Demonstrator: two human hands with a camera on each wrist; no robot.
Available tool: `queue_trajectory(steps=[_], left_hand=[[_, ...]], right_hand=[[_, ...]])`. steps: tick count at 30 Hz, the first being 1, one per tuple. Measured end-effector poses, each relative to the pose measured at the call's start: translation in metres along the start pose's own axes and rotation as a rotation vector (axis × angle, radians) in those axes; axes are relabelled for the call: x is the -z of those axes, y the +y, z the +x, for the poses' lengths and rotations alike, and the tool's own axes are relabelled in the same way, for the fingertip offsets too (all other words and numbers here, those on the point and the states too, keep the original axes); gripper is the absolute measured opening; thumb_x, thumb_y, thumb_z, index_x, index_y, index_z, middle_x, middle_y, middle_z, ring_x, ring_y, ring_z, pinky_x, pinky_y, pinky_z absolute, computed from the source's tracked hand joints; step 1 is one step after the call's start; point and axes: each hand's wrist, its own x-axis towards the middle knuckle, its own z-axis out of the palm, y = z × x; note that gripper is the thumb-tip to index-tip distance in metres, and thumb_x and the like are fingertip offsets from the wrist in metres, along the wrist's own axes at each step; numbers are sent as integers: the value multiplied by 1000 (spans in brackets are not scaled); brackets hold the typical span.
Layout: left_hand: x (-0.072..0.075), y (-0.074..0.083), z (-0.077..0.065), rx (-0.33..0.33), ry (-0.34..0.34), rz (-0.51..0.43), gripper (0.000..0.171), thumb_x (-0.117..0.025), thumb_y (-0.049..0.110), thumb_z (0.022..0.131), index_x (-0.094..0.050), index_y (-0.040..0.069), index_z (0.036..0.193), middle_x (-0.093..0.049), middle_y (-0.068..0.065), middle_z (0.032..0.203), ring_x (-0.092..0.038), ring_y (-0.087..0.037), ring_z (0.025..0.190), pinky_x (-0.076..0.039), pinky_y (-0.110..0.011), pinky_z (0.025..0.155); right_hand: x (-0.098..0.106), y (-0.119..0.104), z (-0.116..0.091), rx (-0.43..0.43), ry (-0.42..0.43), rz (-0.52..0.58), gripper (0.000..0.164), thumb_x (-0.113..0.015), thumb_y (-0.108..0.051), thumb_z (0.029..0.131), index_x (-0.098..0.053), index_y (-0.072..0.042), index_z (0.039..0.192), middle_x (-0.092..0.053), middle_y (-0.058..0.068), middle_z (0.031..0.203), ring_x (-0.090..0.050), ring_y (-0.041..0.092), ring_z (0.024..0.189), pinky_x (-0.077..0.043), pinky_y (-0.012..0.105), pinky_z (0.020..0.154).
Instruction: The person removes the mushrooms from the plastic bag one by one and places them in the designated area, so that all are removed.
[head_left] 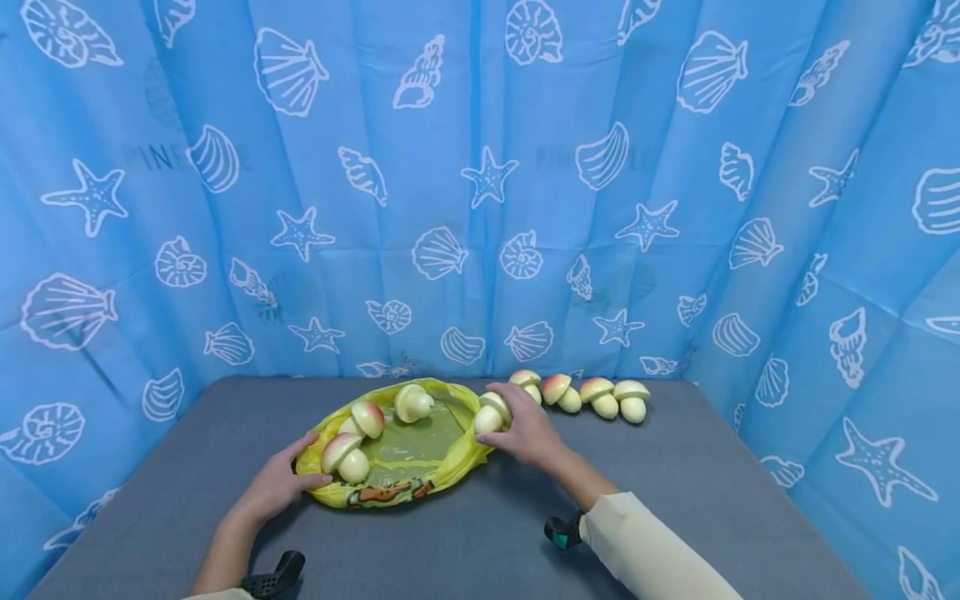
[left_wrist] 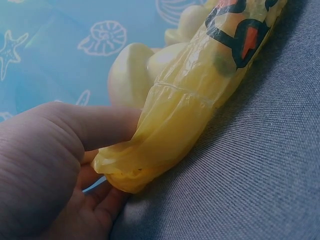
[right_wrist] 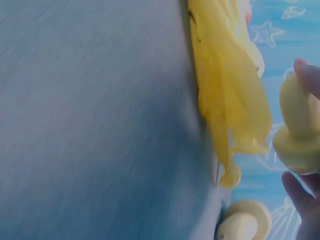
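Note:
A yellow plastic bag [head_left: 467, 458] lies spread open on the table with its rim rolled into a ring. My left hand [head_left: 276, 485] grips the bag's left edge; in the left wrist view its thumb [left_wrist: 112, 125] is over the rim and its fingers lie outside and below. Inside the bag are three toy mushrooms, two with reddish caps [head_left: 341, 451] at the left and a pale one [head_left: 413, 403] near the back. My right hand [head_left: 531, 433] holds another pale mushroom [head_left: 491, 414] by its sides at the bag's right rim. The right wrist view shows that mushroom [right_wrist: 299, 117] between thumb and fingers.
Several more mushrooms [head_left: 600, 397] stand in a row along the table's back edge, right of the bag. A grey cloth covers the table [head_left: 450, 550]. Behind it hangs a blue curtain [head_left: 480, 208] with white shell prints.

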Motion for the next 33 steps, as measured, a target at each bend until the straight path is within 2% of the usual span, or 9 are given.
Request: queue_trajectory(steps=[8,16,22,33], left_hand=[[-1,-2,2,-2,8,4,93,-75,37,84,-25,-6,150,-22,-37,149,-20,-55,136,-24,-65,106],[0,0,0,-7,-2,-4,93,-75,36,85,-25,-7,150,-22,-38,149,-19,-55,136,-24,-65,106],[0,0,1,-10,4,7,93,-74,36,85,-25,-7,150,-23,-38,149,-21,-54,136,-26,-64,106],[0,0,1,0,4,5,93,-75,36,84,-25,-6,150,-22,-38,149,-20,-55,136,-25,-65,106]], right_hand=[[15,23,-15,-9,7,-24,73,-89,-30,69,-57,-11,132,-59,8,126,-54,28,116,-46,47,91],[31,41,-26,-16,89,-83,78,-91,-29,67,-56,-7,133,-59,14,127,-53,35,118,-43,53,94],[47,53,-33,44,146,-106,79,-91,-24,67,-54,-4,134,-57,16,131,-50,37,122,-39,55,100],[73,75,-49,41,280,-204,81,-91,-12,65,-51,-1,134,-48,21,132,-45,41,122,-40,58,95]])
